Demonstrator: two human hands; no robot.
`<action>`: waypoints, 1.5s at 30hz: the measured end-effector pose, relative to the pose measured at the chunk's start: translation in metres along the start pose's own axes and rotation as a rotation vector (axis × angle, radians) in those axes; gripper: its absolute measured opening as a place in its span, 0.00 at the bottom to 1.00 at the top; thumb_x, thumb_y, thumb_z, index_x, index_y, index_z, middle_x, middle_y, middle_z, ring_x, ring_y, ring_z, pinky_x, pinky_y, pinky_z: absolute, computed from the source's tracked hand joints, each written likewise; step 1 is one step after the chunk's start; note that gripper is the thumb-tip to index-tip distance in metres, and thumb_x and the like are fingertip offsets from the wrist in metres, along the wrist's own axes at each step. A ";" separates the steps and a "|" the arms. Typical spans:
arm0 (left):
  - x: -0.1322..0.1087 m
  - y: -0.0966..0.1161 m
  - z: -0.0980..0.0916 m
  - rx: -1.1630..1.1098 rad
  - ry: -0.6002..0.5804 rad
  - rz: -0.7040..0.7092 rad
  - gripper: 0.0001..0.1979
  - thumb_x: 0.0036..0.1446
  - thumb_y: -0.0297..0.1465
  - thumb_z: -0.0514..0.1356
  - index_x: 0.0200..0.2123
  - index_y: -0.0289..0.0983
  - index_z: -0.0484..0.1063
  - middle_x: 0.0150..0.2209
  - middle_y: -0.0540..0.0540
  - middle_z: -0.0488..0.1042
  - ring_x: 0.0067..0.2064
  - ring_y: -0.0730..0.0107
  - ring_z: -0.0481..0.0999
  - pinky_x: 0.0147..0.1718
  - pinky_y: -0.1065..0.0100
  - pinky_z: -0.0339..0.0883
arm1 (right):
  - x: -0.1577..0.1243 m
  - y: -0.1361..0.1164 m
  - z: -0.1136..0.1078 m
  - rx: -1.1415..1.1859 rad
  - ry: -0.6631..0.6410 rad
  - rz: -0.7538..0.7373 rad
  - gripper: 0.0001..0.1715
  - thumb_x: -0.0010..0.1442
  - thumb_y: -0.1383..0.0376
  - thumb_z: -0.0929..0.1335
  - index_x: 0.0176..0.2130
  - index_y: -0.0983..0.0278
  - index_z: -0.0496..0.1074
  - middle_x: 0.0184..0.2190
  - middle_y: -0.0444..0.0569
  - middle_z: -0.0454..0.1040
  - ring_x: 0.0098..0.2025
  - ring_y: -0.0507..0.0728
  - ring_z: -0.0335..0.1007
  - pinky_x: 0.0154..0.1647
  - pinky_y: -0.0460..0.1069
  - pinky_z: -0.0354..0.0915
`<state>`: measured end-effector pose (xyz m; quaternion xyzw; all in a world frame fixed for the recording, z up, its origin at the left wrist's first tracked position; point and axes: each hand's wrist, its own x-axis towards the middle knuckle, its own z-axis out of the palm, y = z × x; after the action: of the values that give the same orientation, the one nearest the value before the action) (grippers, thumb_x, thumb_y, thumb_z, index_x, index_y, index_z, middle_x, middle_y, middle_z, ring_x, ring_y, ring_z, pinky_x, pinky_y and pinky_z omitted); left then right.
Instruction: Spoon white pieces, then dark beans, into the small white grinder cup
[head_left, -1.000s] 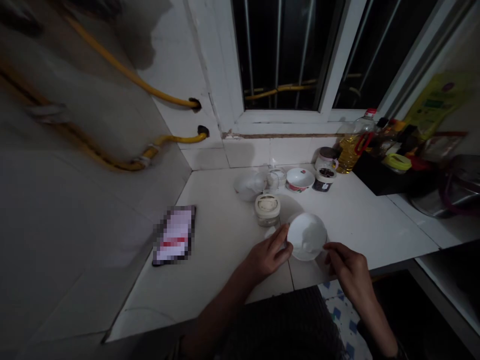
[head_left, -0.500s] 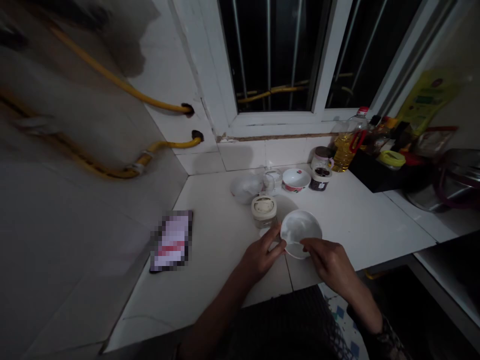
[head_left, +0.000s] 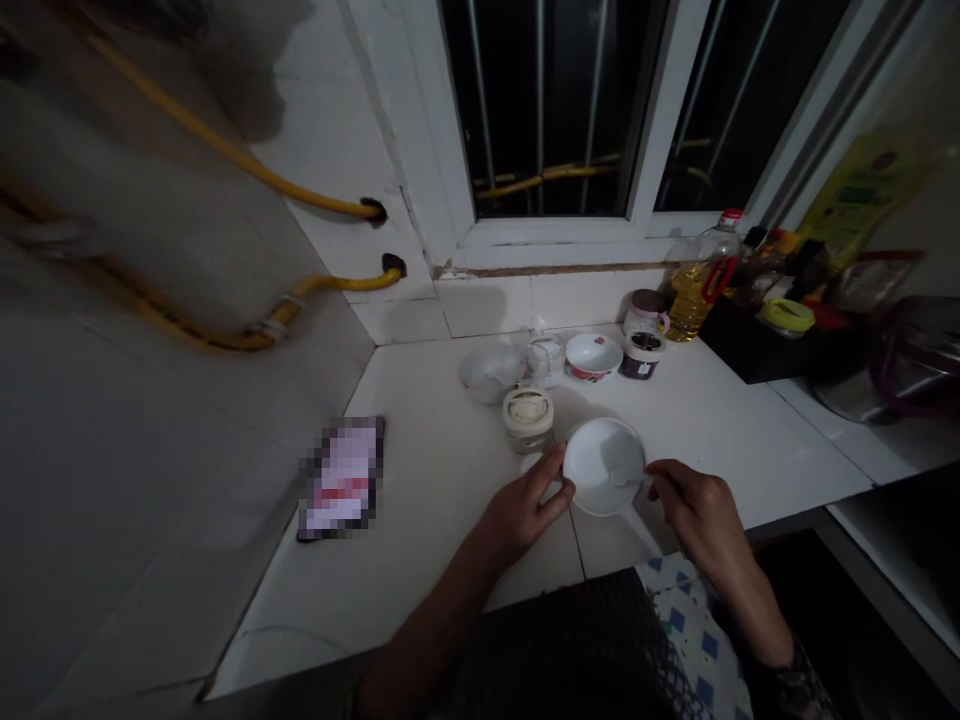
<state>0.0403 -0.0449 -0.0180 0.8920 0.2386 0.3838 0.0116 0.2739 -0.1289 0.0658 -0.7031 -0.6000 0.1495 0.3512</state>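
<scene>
A white bowl [head_left: 591, 462] is near the counter's front edge, tilted slightly toward me. My left hand [head_left: 523, 512] pinches its left rim between thumb and fingers. At the right rim, my right hand [head_left: 699, 508] is closed on the handle of a small pale spoon [head_left: 621, 480], whose head is inside the bowl and hard to make out against the white. Just behind my left fingers stands a clear jar with a cream lid [head_left: 528, 408]. A small white round piece [head_left: 531, 462] lies between that jar and my left hand, partly covered.
Along the back are a clear plastic bag [head_left: 491, 373], a flowered bowl [head_left: 593, 357], a dark-filled jar [head_left: 642, 356] and an oil bottle [head_left: 694, 290]. A black box [head_left: 739, 342] and a metal pot [head_left: 911, 360] stand right. A blurred-out phone-like object [head_left: 343, 480] lies left.
My right hand has moved right, from over the bowl's inside to its right rim, bringing the spoon along. The left hand keeps its hold, and the bowl has barely shifted.
</scene>
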 end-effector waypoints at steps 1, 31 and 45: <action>0.001 0.001 -0.001 0.028 0.021 0.038 0.21 0.66 0.27 0.55 0.60 0.40 0.60 0.61 0.39 0.68 0.61 0.59 0.68 0.55 0.61 0.72 | 0.001 0.001 0.001 0.038 -0.015 0.049 0.15 0.57 0.62 0.62 0.34 0.60 0.77 0.23 0.46 0.78 0.21 0.57 0.72 0.25 0.49 0.65; 0.014 0.003 0.009 -0.109 0.044 -0.172 0.09 0.61 0.36 0.61 0.42 0.38 0.74 0.57 0.40 0.71 0.53 0.61 0.77 0.50 0.62 0.75 | 0.017 -0.013 0.019 1.050 0.062 0.469 0.23 0.34 0.57 0.79 0.30 0.68 0.80 0.23 0.53 0.80 0.13 0.49 0.61 0.17 0.46 0.59; 0.022 0.004 0.004 -0.333 0.000 -0.336 0.12 0.58 0.36 0.64 0.43 0.38 0.72 0.58 0.39 0.69 0.57 0.60 0.73 0.54 0.61 0.71 | 0.068 -0.039 0.038 0.988 0.019 0.296 0.25 0.38 0.55 0.78 0.33 0.68 0.79 0.21 0.52 0.79 0.15 0.50 0.65 0.18 0.46 0.62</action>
<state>0.0576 -0.0378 -0.0054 0.8255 0.3171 0.4105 0.2226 0.2368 -0.0506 0.0797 -0.5321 -0.3487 0.4568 0.6218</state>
